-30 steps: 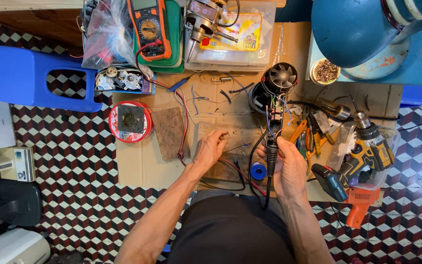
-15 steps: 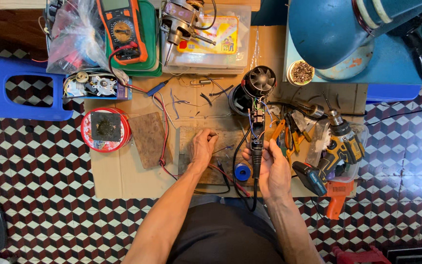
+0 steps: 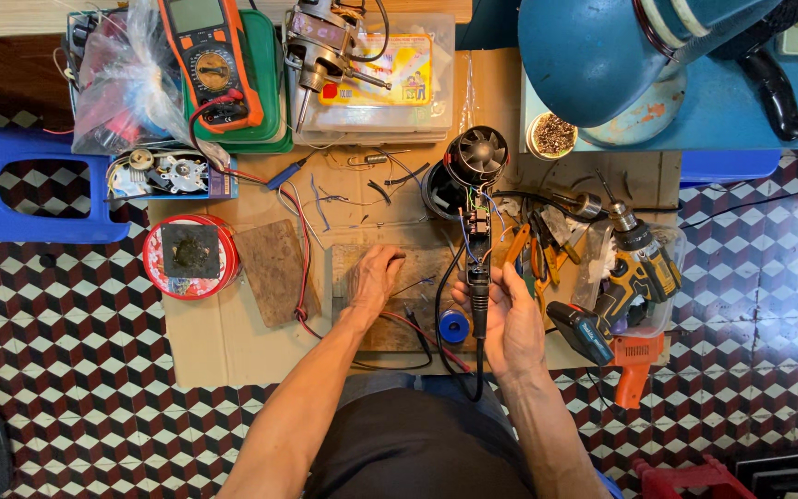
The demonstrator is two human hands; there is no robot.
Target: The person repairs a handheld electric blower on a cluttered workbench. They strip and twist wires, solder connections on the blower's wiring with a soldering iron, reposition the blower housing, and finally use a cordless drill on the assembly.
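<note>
While the right hand [image 3: 510, 319] is closed around the dark handle of an opened hair dryer [image 3: 475, 185] — its round fan end pointing away over the cardboard sheet [image 3: 233, 342] — the left hand [image 3: 376, 275] rests flat, fingers down, on a small wooden board [image 3: 399, 319] beside it, gripping nothing I can make out. It looks like repair work on the dryer's exposed wiring, mid-way; a next move would need a steady hold near those thin wires. Containers: a clear plastic box [image 3: 371, 125] holds a small motor, a red tin [image 3: 189, 257] carries a dark square pad, a little cup [image 3: 551, 135] holds tiny bits — screws perhaps.
</note>
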